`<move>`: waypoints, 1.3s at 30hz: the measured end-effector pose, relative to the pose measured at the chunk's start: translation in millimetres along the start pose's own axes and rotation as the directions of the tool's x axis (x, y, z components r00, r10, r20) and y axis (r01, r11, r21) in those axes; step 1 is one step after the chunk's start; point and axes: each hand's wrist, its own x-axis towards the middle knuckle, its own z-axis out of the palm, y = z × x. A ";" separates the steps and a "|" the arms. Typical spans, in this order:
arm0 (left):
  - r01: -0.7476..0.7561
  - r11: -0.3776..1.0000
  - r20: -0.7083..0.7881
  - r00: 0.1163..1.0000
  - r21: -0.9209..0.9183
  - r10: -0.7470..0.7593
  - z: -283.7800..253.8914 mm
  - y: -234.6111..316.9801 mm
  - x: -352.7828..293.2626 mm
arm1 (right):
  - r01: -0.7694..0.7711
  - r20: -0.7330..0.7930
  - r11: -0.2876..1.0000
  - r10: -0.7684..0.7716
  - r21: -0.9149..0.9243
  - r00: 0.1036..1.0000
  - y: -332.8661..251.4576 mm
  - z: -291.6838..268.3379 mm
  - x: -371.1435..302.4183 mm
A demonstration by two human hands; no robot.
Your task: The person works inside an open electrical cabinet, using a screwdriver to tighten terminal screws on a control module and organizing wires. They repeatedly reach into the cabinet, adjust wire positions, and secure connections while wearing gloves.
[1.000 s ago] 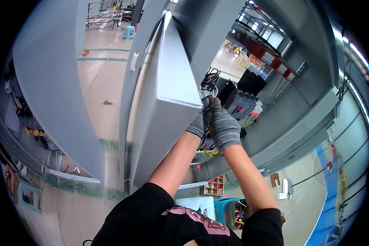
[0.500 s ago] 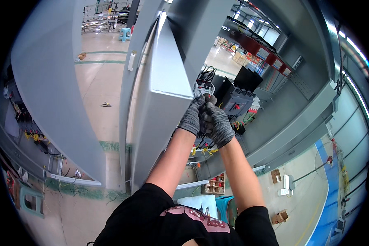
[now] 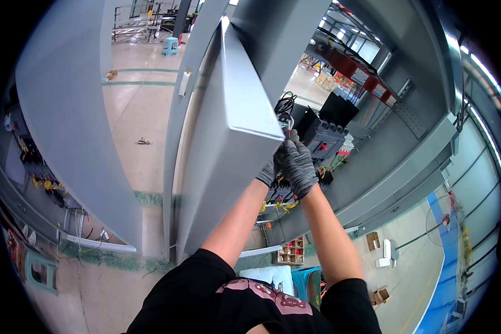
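Observation:
Both my hands wear grey knitted gloves and reach into an open metal cabinet. My right hand (image 3: 296, 167) is closed, thumb and fingers drawn together just past the edge of the grey cabinet door (image 3: 228, 150); what it pinches is too small or hidden to name. That door covers most of my left hand (image 3: 266, 172), with only the wrist end of the glove showing, so its fingers are hidden. Looped black cables (image 3: 284, 104) rise just beyond my fingertips. Right of them sits a large grey circuit breaker (image 3: 323, 140) with a red toggle and upright black plates.
Red bars (image 3: 350, 68) cross the cabinet's upper part. Below my hands are smaller breakers with yellow wires (image 3: 288, 206). A wooden compartment box (image 3: 291, 253) is near my body. Another grey panel (image 3: 72, 111) stands left; a blue stool (image 3: 170, 46) is farther off.
The door's corner has swung to the right and now hides most of my left hand. My right hand stays close to the same place. A small red thing at my fingertips no longer shows.

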 end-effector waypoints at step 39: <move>0.037 0.990 -0.094 0.994 -0.139 -0.050 -6.4 9.4 8.6 | 0.167 0.251 0.243 0.370 -0.956 0.894 -96.6 10.1 5.6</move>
